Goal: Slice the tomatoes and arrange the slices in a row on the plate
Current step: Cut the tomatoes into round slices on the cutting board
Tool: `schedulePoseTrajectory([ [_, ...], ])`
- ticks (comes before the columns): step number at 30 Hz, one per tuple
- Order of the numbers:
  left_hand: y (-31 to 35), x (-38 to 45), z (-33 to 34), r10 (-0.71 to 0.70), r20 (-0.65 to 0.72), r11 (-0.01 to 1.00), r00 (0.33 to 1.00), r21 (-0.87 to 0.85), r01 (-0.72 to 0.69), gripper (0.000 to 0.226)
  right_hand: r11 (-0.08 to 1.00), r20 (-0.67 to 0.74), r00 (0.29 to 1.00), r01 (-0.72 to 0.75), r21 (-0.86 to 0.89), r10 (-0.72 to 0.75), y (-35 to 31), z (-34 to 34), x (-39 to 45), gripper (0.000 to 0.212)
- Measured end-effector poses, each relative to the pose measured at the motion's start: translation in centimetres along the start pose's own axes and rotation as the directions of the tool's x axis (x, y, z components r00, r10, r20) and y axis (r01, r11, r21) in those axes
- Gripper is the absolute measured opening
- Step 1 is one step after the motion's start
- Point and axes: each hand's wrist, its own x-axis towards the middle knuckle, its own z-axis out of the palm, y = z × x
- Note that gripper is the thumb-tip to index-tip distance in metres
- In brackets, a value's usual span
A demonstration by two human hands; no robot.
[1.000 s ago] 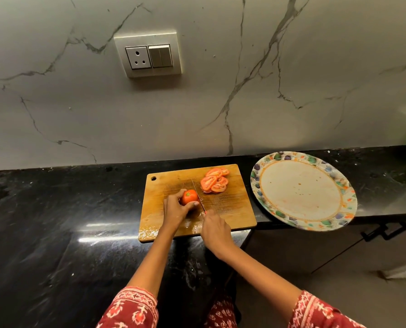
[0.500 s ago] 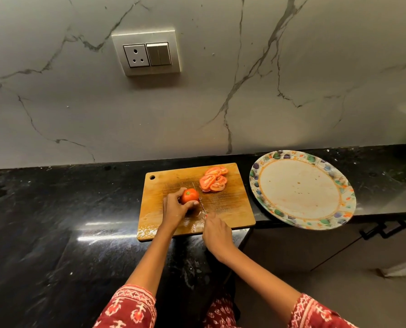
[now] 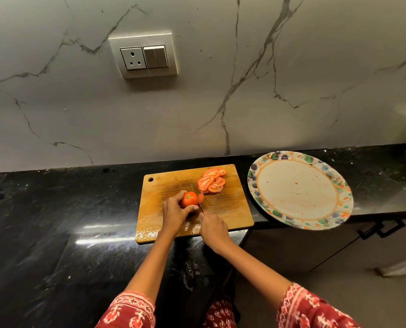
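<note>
Plate (image 3: 300, 223) right of hands, bare. Board (image 3: 223, 209) on black bench (image 3: 55, 221): left hand (image 3: 173, 213) grips tomato (image 3: 189, 199), right hand (image 3: 212, 228) grips knife (image 3: 198, 201); slices (image 3: 211, 181) beyond.

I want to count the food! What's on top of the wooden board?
On the cutting board: a tomato held by the left hand, a knife, and sliced pieces. Overlapping hides their count.

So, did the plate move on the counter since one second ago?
No. The plate keeps the same gap to the cutting board and the same overhang past the counter edge; its small shift in the picture comes from the camera.
</note>
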Motion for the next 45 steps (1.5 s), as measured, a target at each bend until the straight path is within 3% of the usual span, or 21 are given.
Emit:
schedulePoseTrajectory([
  [8, 0.0, 0.4, -0.2, -0.002, -0.015, 1.000, 1.000, 0.007, 0.002, 0.060, 0.996, -0.007, 1.000, 0.024, -0.082, -0.024, 2.3, 0.3, -1.9, 0.027],
  [12, 0.1, 0.4, -0.1, -0.021, 0.015, 1.000, 1.000, -0.013, 0.021, 0.064, 1.000, -0.072, 0.997, 0.007, -0.004, -0.007, 2.4, -0.9, -1.4, 0.026],
  [21, -0.1, 0.0, -0.2, 0.001, 0.012, 1.000, 1.000, -0.017, -0.001, 0.061, 0.992, -0.060, 0.998, -0.010, 0.125, 0.018, -0.1, -1.8, -1.3, 0.031],
  [45, -1.0, 0.9, 0.3, -0.026, 0.085, 1.000, 0.996, 0.002, 0.026, 0.066, 0.988, -0.011, 0.996, -0.088, 0.125, 0.090, -2.0, -2.6, -0.1, 0.028],
])
